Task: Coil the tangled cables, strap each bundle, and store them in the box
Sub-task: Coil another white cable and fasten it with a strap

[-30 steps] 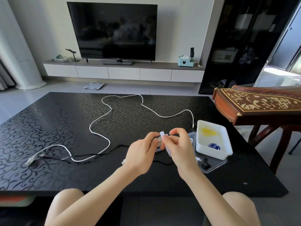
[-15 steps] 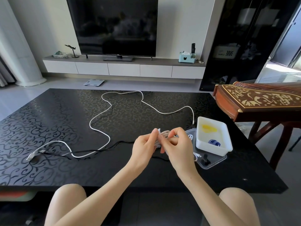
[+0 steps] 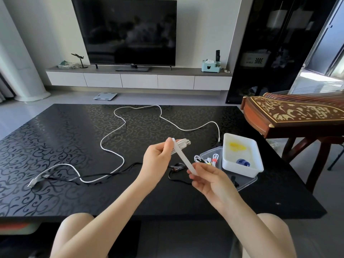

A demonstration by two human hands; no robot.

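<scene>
Pinching the strap (image 3: 183, 158), the right hand (image 3: 210, 181) has drawn it toward 5 o'clock from the coil (image 3: 184, 143) the left hand (image 3: 158, 161) grips, so wrapping seems next.

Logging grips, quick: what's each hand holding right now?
Left hand: grips the coiled white cable.
Right hand: pinches the white strap by its end.

living room (television (image 3: 128, 30), coffee table (image 3: 55, 138))

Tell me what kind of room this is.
Most likely a home living room: a large television on a low white cabinet, a black patterned table, and a wooden zither beside it.
</scene>
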